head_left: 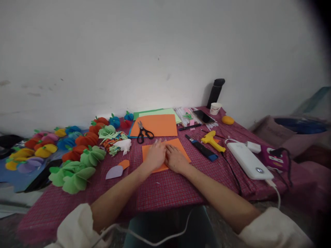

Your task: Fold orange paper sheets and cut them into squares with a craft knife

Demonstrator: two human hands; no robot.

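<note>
An orange sheet of paper [181, 147] lies on the tablecloth in front of me, beneath both hands. My left hand [156, 154] rests on its middle, fingers stretched forward and a little blurred. Beside it, my right hand [176, 158] lies flat on the paper, its fingers angled toward the left hand so that the two nearly meet. Just beyond are black-handled scissors [143, 133], partly on a stack of orange sheets [161, 124]. Left of the paper sit a lilac paper piece [114, 172] and a small orange piece [124, 164].
Several folded-paper pumpkins [77, 177] crowd the left side, near paper scraps [113, 142]. On the right lie a cutter [201, 147], a yellow glue gun [213, 140], a white power bank [248, 162] and a purple power strip [274, 158]. A black bottle [216, 93] and paper cup [215, 108] stand behind.
</note>
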